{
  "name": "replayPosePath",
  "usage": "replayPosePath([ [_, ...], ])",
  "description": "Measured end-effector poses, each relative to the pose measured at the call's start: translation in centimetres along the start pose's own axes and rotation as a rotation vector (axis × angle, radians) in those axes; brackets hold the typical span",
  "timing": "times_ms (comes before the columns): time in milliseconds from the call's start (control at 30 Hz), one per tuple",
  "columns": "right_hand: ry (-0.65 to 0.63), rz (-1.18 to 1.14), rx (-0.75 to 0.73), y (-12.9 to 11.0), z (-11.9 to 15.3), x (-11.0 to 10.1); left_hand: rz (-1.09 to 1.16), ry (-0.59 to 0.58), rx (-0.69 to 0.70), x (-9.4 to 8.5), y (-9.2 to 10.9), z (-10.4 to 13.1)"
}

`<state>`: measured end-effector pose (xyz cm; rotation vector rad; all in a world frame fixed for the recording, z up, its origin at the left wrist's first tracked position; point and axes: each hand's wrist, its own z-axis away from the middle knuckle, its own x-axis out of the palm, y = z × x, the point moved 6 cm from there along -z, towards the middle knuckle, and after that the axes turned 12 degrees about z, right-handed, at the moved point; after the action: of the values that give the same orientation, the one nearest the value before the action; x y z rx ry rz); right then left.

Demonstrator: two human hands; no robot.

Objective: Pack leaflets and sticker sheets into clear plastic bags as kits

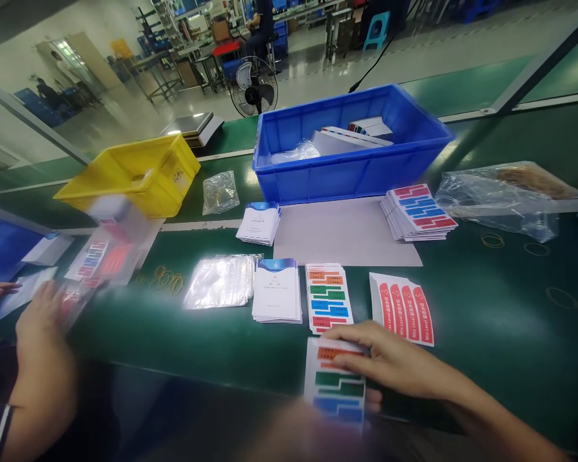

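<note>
My right hand (390, 359) pinches the upper right part of a white label sheet (340, 388) with orange, green and blue labels, held over the table's front edge. Blurred at the bottom, my left hand (298, 423) overlaps the sheet's lower part, and fingertips show at its right edge. Just beyond lies a stack of similar label sheets (328, 298). Red-labelled sheets (401, 308) lie to the right. Left of the colored stack are white booklets (276, 292), then clear plastic bags (221, 281).
A blue bin (354, 176) and yellow bin (166, 186) stand behind. Smaller booklets (259, 223), a red-and-blue label stack (420, 213) and a bag of rubber bands (510, 192) lie farther back. At the left, another person's hands (41, 311) handle papers.
</note>
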<state>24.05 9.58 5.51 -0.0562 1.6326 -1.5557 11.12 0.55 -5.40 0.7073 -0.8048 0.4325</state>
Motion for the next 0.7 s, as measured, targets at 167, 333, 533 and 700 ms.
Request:
replayPosePath([
  [167, 0.092, 0.442, 0.081, 3.6, -3.8, -4.6, -0.056, -0.078, -0.053, 0.2, 0.5, 0.0],
  [333, 0.273, 0.706, 0.134, 6.9, -7.9, -4.6, -0.292, -0.093, -0.097, -1.4, -0.1, -0.8],
  [533, 0.58, 0.823, 0.193, 8.7, -1.3, -4.9, -0.47, 0.003, -0.006, -3.2, -0.6, -2.9],
  [700, 0.782, 0.907, 0.494, 12.6, 6.8, -3.7, -0.508, 0.09, -0.064, -3.8, -0.4, -4.3],
])
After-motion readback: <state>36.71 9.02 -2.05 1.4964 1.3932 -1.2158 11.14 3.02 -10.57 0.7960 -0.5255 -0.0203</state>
